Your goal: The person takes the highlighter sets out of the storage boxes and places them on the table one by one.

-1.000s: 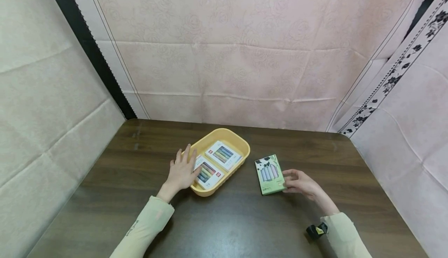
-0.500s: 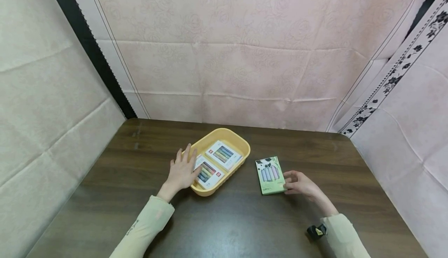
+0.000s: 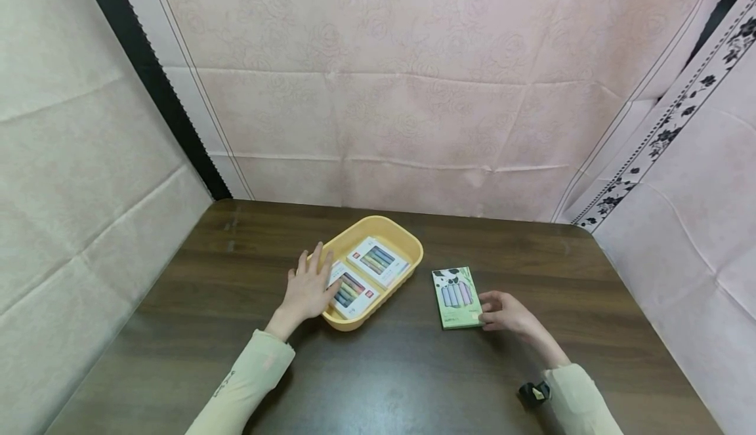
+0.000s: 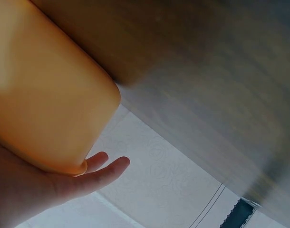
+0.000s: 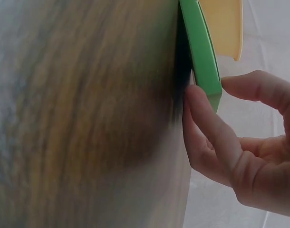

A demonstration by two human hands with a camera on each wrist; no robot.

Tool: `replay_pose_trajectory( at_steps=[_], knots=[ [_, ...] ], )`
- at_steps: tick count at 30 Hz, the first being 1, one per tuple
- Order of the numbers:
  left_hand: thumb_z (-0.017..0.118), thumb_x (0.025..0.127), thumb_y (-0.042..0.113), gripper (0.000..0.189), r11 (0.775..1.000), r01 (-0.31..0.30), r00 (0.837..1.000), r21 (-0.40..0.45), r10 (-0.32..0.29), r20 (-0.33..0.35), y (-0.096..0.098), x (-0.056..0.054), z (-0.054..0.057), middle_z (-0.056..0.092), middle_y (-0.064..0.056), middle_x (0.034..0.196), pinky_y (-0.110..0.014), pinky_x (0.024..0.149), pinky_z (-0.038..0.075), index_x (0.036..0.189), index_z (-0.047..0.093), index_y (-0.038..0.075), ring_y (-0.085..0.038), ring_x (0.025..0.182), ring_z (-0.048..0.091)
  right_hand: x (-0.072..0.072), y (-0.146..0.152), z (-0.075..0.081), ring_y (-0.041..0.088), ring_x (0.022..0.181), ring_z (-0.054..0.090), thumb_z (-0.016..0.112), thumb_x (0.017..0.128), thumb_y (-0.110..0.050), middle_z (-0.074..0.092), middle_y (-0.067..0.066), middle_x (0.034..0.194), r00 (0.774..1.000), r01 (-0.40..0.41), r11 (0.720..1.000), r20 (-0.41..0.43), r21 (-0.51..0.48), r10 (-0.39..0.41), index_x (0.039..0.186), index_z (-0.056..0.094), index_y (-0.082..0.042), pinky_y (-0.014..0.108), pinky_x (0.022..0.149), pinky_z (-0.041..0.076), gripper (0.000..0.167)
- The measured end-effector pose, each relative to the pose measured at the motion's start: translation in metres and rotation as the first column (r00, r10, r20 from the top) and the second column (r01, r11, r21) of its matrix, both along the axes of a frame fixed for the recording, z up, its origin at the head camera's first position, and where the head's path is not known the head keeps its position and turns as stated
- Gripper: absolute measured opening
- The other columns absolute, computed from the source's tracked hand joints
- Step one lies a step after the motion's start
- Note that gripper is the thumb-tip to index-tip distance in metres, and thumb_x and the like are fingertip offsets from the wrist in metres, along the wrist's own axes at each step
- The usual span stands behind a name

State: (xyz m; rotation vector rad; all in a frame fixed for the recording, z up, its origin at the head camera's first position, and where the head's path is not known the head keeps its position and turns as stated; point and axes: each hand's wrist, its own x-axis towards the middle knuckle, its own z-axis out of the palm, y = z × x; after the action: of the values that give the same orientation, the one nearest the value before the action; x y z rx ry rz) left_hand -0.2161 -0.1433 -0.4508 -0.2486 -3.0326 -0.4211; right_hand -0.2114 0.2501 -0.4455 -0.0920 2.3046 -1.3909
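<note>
A green box (image 3: 457,297) with a cow-spot pattern and a picture of pastel sticks is right of the yellow basket (image 3: 409,237). My right hand (image 3: 506,311) pinches the box's near right edge. In the right wrist view, fingertips (image 5: 195,95) are under the green box (image 5: 205,57) and another digit is against its upper face. A dark gap shows beneath that edge. My left hand (image 3: 306,292) lies spread over the basket's left rim, fingers nearly straight. In the left wrist view, the hand (image 4: 54,190) runs along the rim of the basket (image 4: 54,95).
Inside the basket lie two white boxes, a far one (image 3: 378,261) and a near one (image 3: 353,290), both picturing coloured sticks. Everything stands on a dark wooden table (image 3: 390,382). Pale cloth (image 3: 413,120) hangs behind and at both sides. A black device (image 3: 534,393) is at the right cuff.
The green box's far edge has come slightly nearer to me, and the right hand has shifted slightly with it. The left hand and the basket stay in place.
</note>
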Motion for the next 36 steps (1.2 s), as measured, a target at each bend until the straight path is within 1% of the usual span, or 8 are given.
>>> replay_pose_trajectory(
  at_steps=[11,21,27,36],
  knots=[
    [0.04,0.091,0.042,0.065,1.0,0.004,1.0,-0.002,-0.004,0.001,-0.0002,0.0003,0.0005,0.006,-0.015,0.15,-0.066,0.094,0.024,0.143,0.019,0.01,-0.044,0.133,0.012,0.0016,0.0002,-0.0013,0.015,0.078,0.059,0.057,0.081,0.0,0.054,0.022,0.099,1.0,-0.008,1.0,-0.018,0.011,0.008,0.122,0.036,0.016,0.034,0.071,0.053,0.049],
    [0.042,0.091,0.042,0.065,1.0,0.002,1.0,-0.002,-0.002,-0.012,-0.0001,0.0004,-0.0002,0.008,-0.015,0.15,-0.066,0.094,0.025,0.143,0.019,0.01,-0.044,0.133,0.014,0.0018,-0.0013,-0.0015,0.015,0.075,0.059,0.059,0.078,0.002,0.054,0.024,0.099,0.999,0.032,0.998,-0.038,0.055,-0.03,0.121,0.039,0.015,0.034,0.069,0.053,0.049],
    [0.042,0.091,0.042,0.065,1.0,0.0,1.0,-0.002,0.0,-0.013,0.0,0.0002,-0.0001,0.007,-0.014,0.15,-0.066,0.094,0.025,0.143,0.019,0.009,-0.044,0.133,0.013,0.0021,-0.0017,-0.0015,0.015,0.075,0.058,0.059,0.078,0.002,0.053,0.024,0.099,0.998,0.028,0.998,-0.051,0.059,-0.025,0.121,0.039,0.016,0.034,0.069,0.053,0.049],
    [0.041,0.091,0.042,0.066,1.0,-0.001,1.0,0.001,0.001,-0.009,-0.0004,-0.0007,-0.0018,0.007,-0.014,0.15,-0.066,0.094,0.024,0.143,0.019,0.01,-0.044,0.133,0.013,0.003,-0.002,-0.0012,0.015,0.076,0.059,0.059,0.08,-0.001,0.054,0.022,0.098,0.998,0.03,0.996,-0.056,0.087,-0.025,0.12,0.041,0.014,0.034,0.068,0.053,0.046]
  ],
)
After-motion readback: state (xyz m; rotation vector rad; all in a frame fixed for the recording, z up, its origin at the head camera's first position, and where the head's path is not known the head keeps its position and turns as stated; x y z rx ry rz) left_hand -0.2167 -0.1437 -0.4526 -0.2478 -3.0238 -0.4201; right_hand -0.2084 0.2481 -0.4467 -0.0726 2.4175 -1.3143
